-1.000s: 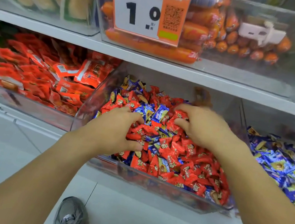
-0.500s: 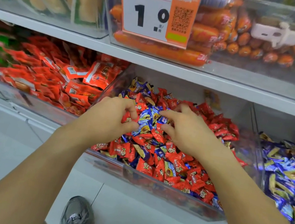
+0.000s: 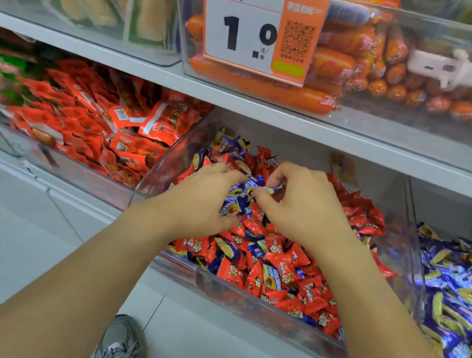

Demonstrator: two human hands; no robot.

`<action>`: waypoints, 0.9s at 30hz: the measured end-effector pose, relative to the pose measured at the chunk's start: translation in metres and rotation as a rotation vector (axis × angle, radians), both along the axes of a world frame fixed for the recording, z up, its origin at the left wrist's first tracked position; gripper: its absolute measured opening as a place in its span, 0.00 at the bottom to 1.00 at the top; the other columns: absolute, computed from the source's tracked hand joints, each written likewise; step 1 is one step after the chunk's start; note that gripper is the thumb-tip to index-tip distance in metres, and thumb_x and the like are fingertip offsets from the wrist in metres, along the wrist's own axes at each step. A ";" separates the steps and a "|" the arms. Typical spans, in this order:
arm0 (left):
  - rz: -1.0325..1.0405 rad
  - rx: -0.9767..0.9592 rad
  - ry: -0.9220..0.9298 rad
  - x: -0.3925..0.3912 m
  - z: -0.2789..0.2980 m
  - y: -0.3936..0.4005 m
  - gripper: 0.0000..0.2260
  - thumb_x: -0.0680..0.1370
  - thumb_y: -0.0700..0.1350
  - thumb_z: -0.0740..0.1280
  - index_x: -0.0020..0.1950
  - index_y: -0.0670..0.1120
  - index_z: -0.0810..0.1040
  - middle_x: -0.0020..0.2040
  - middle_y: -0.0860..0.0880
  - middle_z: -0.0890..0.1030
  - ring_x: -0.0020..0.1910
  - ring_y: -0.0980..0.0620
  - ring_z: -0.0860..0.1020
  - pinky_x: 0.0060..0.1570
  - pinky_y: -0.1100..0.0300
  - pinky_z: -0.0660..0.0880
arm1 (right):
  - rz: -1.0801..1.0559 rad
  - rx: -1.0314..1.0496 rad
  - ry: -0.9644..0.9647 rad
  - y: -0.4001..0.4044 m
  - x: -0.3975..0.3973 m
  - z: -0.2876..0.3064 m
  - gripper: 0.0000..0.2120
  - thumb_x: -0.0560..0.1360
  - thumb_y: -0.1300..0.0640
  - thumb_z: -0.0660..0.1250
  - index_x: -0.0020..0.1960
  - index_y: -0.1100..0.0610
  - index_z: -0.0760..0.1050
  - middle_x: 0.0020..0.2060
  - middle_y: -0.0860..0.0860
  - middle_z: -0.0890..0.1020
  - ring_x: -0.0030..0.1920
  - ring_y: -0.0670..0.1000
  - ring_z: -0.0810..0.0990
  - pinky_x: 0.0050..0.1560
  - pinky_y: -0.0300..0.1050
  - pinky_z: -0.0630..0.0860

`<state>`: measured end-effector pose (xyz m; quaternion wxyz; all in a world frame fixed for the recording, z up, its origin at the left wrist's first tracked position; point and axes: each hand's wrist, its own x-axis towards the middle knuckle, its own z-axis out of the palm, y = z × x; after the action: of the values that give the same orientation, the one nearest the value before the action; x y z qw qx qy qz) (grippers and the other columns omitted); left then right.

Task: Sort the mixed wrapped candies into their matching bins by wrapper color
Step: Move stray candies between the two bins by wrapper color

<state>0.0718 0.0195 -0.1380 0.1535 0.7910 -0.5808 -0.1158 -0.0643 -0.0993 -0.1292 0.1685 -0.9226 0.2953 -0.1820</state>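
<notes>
Both arms extended forward, hands close together.
Left hand (image 3: 202, 201) palm down, fingers curled, thumb tucked under. Right hand (image 3: 299, 205) palm down, index finger and thumb pinched; fingertips nearly meeting left's.

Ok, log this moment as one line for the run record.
stage: picking blue candies from mixed bin | left hand: gripping blue candies | right hand: pinching one | blue bin: to the right

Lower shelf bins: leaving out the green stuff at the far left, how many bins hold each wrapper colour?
Red packets bin: 1
Mixed red-and-blue candy bin: 1
Blue candy bin: 1
Total: 3 bins
</notes>
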 end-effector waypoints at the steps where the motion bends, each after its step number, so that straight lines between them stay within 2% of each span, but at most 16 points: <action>1: 0.013 0.021 0.034 0.003 -0.003 0.000 0.36 0.73 0.51 0.74 0.77 0.51 0.61 0.69 0.48 0.69 0.68 0.49 0.68 0.67 0.53 0.68 | 0.004 -0.004 0.048 0.000 0.002 -0.002 0.09 0.73 0.45 0.68 0.44 0.50 0.76 0.32 0.45 0.78 0.40 0.52 0.79 0.46 0.49 0.77; 3: 0.019 0.005 0.082 0.006 -0.007 -0.005 0.40 0.72 0.53 0.76 0.78 0.52 0.59 0.71 0.48 0.68 0.70 0.48 0.66 0.68 0.53 0.66 | 0.006 -0.005 0.108 -0.002 0.002 -0.004 0.06 0.72 0.48 0.68 0.45 0.49 0.75 0.32 0.45 0.76 0.39 0.51 0.77 0.47 0.50 0.76; 6: 0.001 0.048 -0.020 0.003 -0.014 -0.015 0.37 0.72 0.54 0.75 0.77 0.53 0.63 0.66 0.47 0.70 0.68 0.46 0.65 0.66 0.51 0.66 | 0.024 0.043 0.127 -0.006 -0.002 -0.006 0.06 0.70 0.54 0.69 0.45 0.49 0.75 0.35 0.44 0.75 0.34 0.47 0.72 0.43 0.47 0.72; 9: 0.011 0.047 0.021 0.005 -0.016 -0.017 0.31 0.71 0.53 0.76 0.72 0.54 0.68 0.64 0.46 0.73 0.66 0.46 0.69 0.63 0.49 0.70 | 0.042 0.056 0.125 -0.008 -0.007 -0.011 0.06 0.70 0.55 0.69 0.44 0.48 0.74 0.42 0.48 0.78 0.43 0.51 0.75 0.47 0.49 0.74; 11: 0.014 0.026 0.042 0.007 -0.013 -0.016 0.28 0.70 0.52 0.77 0.68 0.54 0.71 0.59 0.49 0.74 0.56 0.49 0.73 0.55 0.54 0.72 | 0.043 0.066 0.063 -0.011 -0.011 -0.016 0.04 0.72 0.55 0.68 0.45 0.48 0.75 0.44 0.49 0.78 0.46 0.51 0.76 0.48 0.49 0.74; 13: 0.008 -0.020 0.054 0.009 -0.009 -0.015 0.24 0.70 0.50 0.78 0.63 0.53 0.74 0.51 0.54 0.73 0.44 0.56 0.72 0.43 0.62 0.69 | 0.043 0.066 -0.008 -0.014 -0.012 -0.019 0.01 0.74 0.51 0.69 0.44 0.48 0.77 0.41 0.47 0.79 0.43 0.47 0.76 0.45 0.48 0.75; 14: 0.008 -0.053 0.072 0.010 -0.007 -0.015 0.22 0.70 0.49 0.78 0.61 0.52 0.75 0.48 0.56 0.72 0.39 0.59 0.71 0.39 0.64 0.67 | 0.047 0.058 -0.024 -0.015 -0.012 -0.020 0.03 0.75 0.49 0.69 0.44 0.48 0.78 0.39 0.46 0.78 0.41 0.46 0.75 0.43 0.48 0.74; 16: 0.022 -0.105 0.126 0.013 -0.005 -0.013 0.19 0.70 0.45 0.76 0.58 0.52 0.76 0.46 0.55 0.74 0.33 0.60 0.71 0.35 0.64 0.67 | 0.078 0.052 0.001 -0.016 -0.010 -0.021 0.06 0.75 0.45 0.70 0.47 0.47 0.78 0.38 0.43 0.75 0.40 0.44 0.73 0.41 0.45 0.70; 18: 0.046 -0.099 0.170 0.015 -0.004 -0.010 0.19 0.70 0.43 0.74 0.59 0.53 0.76 0.47 0.53 0.75 0.31 0.59 0.71 0.33 0.64 0.66 | 0.132 0.093 0.072 -0.013 -0.007 -0.023 0.09 0.77 0.50 0.69 0.57 0.47 0.77 0.46 0.44 0.74 0.44 0.47 0.75 0.44 0.44 0.69; 20: 0.058 -0.072 0.156 0.018 -0.002 -0.008 0.16 0.72 0.44 0.73 0.59 0.53 0.78 0.49 0.54 0.74 0.34 0.60 0.72 0.35 0.67 0.67 | 0.160 0.143 0.145 -0.010 -0.002 -0.023 0.19 0.78 0.56 0.65 0.68 0.47 0.71 0.55 0.48 0.73 0.49 0.50 0.76 0.49 0.45 0.71; 21: 0.064 -0.059 0.144 0.020 -0.001 -0.006 0.14 0.73 0.44 0.72 0.58 0.52 0.80 0.51 0.55 0.73 0.39 0.60 0.74 0.40 0.68 0.68 | 0.162 0.156 0.168 -0.009 0.000 -0.022 0.23 0.78 0.58 0.62 0.71 0.45 0.68 0.58 0.50 0.71 0.52 0.52 0.76 0.51 0.46 0.70; 23: 0.073 -0.034 0.148 0.021 0.004 -0.002 0.11 0.74 0.45 0.70 0.56 0.51 0.82 0.54 0.53 0.74 0.48 0.54 0.77 0.49 0.60 0.73 | 0.178 0.152 0.216 -0.005 0.007 -0.022 0.26 0.78 0.56 0.60 0.74 0.42 0.63 0.62 0.51 0.69 0.57 0.55 0.74 0.53 0.46 0.69; 25: 0.051 0.004 0.156 0.021 0.006 0.000 0.08 0.76 0.44 0.69 0.54 0.50 0.83 0.54 0.47 0.77 0.49 0.44 0.79 0.52 0.51 0.77 | 0.211 0.101 0.301 -0.003 0.013 -0.023 0.26 0.78 0.53 0.61 0.75 0.40 0.62 0.62 0.51 0.68 0.59 0.56 0.73 0.53 0.46 0.67; 27: 0.019 0.071 0.126 0.020 0.004 0.000 0.09 0.77 0.45 0.67 0.56 0.51 0.83 0.58 0.50 0.74 0.51 0.49 0.77 0.54 0.54 0.75 | 0.231 0.059 0.381 -0.003 0.017 -0.025 0.27 0.78 0.53 0.63 0.75 0.39 0.62 0.56 0.51 0.66 0.60 0.57 0.70 0.51 0.45 0.64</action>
<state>0.0919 0.0198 -0.1336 0.1626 0.7925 -0.5582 -0.1844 -0.0470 -0.1022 -0.1538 0.1561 -0.9628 0.2194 0.0247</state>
